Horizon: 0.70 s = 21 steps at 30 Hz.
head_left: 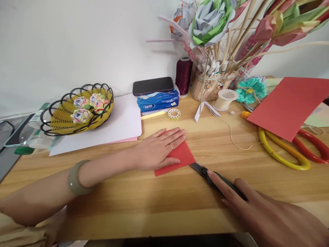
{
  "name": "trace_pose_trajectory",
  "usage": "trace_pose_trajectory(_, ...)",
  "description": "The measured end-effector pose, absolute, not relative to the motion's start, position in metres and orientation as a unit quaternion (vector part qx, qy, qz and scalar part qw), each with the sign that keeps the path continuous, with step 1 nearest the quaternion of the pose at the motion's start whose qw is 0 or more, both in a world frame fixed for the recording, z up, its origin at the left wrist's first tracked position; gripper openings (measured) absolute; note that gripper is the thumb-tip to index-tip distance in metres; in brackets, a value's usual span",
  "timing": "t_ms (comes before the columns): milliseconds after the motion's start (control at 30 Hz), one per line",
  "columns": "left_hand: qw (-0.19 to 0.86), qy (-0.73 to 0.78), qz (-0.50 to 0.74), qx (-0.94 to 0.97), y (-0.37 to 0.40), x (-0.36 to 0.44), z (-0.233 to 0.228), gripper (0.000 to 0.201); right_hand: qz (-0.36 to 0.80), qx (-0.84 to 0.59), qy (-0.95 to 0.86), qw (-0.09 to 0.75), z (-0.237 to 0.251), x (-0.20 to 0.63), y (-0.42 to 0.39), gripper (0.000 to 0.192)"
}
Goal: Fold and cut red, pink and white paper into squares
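Observation:
Flat on a folded piece of red paper (183, 156) lies my left hand (159, 147), its fingers stretched out and pressing the sheet to the wooden table. A ring and a bracelet are on that hand and arm. My right hand (259, 206) is wrapped around the black handle of a utility knife (218, 180), index finger along its top. The knife's blade points at the right corner of the red paper and touches or nearly touches it. The hand hides part of the paper's upper left side.
Behind stand a yellow basket (58, 120) with paper flowers, white sheets (123, 118), a tissue pack (158, 102) under a phone (153, 85), a tape roll (174, 114) and a thread spool (183, 75). To the right are a larger red sheet (290, 106) and yellow-handled scissors (282, 151).

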<state>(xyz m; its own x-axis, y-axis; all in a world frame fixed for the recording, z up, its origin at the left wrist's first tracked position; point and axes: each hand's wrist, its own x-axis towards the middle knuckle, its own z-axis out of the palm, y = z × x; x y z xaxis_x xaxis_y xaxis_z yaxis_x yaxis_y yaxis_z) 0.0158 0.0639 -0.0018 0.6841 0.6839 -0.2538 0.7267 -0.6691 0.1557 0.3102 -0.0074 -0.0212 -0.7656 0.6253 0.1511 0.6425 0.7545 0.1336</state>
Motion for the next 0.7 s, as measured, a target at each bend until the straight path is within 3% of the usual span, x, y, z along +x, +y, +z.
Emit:
trace_pose_trajectory(233,0.111,0.387,-0.065,0.913,0.063,0.014,-0.004,0.072,-0.134,-0.330,-0.934,0.014,-0.022,0.322,-0.011,0.079)
trace_pose_trajectory(333,0.095,0.375,-0.054,0.921,0.062,0.014,-0.005,0.063,-0.152,-0.332,-0.931,-0.004,-0.022,0.327,-0.013,0.079)
trace_pose_trajectory(467,0.065,0.346,-0.041,0.935,0.059,0.017,-0.005,0.043,-0.156,-0.328,-0.932,0.014,-0.020,0.327,-0.013,0.078)
trace_pose_trajectory(700,0.101,0.329,-0.057,0.937,0.060,0.018,-0.003,0.043,-0.120,-0.335,-0.934,0.029,-0.017,0.316,-0.004,0.085)
